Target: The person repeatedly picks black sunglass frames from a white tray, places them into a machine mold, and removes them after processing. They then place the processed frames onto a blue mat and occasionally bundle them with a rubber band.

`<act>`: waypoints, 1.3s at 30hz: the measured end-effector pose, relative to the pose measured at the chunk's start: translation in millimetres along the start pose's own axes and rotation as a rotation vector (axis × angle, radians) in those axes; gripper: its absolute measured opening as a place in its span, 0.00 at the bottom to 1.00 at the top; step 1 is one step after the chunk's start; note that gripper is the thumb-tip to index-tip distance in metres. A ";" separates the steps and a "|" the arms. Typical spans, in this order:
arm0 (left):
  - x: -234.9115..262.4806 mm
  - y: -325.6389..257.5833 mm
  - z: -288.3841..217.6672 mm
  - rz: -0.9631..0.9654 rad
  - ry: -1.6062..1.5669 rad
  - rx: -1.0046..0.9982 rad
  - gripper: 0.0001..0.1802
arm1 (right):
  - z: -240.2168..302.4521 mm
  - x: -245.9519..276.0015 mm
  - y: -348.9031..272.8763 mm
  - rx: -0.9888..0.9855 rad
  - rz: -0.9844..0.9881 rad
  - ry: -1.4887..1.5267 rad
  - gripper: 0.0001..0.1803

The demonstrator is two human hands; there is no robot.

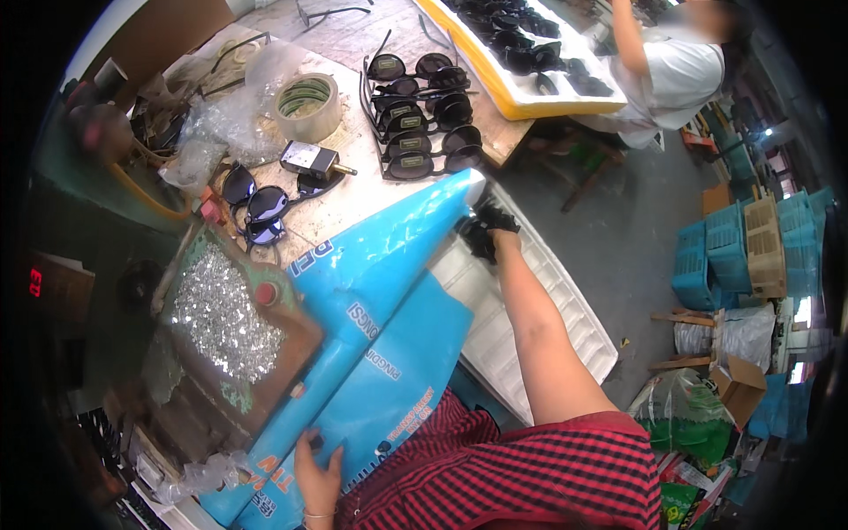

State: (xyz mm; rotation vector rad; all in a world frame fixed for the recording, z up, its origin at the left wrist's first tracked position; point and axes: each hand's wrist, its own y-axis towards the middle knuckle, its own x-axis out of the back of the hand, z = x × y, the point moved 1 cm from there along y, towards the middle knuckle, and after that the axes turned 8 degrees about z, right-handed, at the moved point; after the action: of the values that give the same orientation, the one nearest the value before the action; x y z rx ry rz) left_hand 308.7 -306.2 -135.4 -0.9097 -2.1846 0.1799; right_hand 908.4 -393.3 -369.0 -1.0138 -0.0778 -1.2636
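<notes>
Left hand [320, 477], seven o'clock, lies over blue sheeting [415, 331], fingers apart. Right arm [536, 340] stretches up to two o'clock; right hand [498, 237] meets black items [478, 240], fingers too indistinct to tell.

A roll of tape [307, 129] is seen at eleven o'clock, beside crumpled clear plastic [231, 125]. Blue crates [726, 238] are stacked at three o'clock; at four, a cardboard box [740, 395] is set next to a green sack [680, 422].
</notes>
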 end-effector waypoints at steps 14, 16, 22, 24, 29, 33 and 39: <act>0.8 13.4 4.1 0.023 -0.009 0.024 0.27 | 42.9 34.9 -68.6 -0.067 0.122 -0.298 0.31; 0.6 11.9 4.1 0.015 -0.008 0.019 0.28 | 45.8 35.4 -75.5 -0.045 0.090 -0.270 0.31; -1.4 9.4 8.1 -0.002 0.006 0.027 0.28 | 20.0 21.5 -40.0 0.037 -0.073 -0.212 0.33; -0.8 6.5 6.6 -0.001 0.008 0.051 0.28 | 8.9 16.7 -29.4 0.070 -0.138 -0.216 0.34; 1.9 3.8 2.1 -0.005 0.000 0.028 0.27 | -5.1 28.7 2.8 -0.004 -0.071 -0.354 0.40; -0.9 -0.4 1.2 -0.041 -0.027 0.019 0.26 | 12.1 31.7 -9.5 0.008 -0.115 -0.236 0.36; -1.2 -5.5 -1.4 -0.071 -0.030 0.026 0.25 | -22.1 36.3 61.0 0.117 -0.139 0.028 0.27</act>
State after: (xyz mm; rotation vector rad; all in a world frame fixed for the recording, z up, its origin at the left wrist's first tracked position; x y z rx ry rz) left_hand 307.1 -311.3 -133.1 -0.8187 -2.2328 0.1887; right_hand 960.6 -438.0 -397.4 -0.9018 -0.2010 -1.3837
